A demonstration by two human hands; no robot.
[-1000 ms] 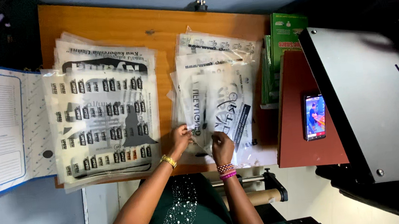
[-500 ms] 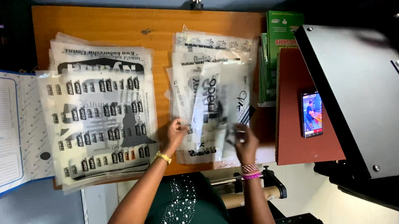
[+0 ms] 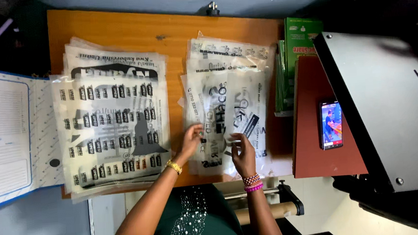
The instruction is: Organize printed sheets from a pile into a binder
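My left hand [image 3: 191,140] now rests flat w/ fingers spread on the near-left edge of the right stack of clear printed sheets [image 3: 228,111]; a sec ago it was lower, at the stack's corner. Right hand [image 3: 243,152] has come back in and pinches the top sheet [image 3: 241,117], which lies flatter than before. So I judge I'm squaring it onto the stack on the desk [image 3: 162,31]. Left stack [image 3: 112,122] untouched, phone [image 3: 330,124] lit.

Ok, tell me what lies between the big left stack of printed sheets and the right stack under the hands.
In the head view, a strip of bare wooden table separates the left stack from the right stack. Lower down, the left hand crosses it onto the right stack.
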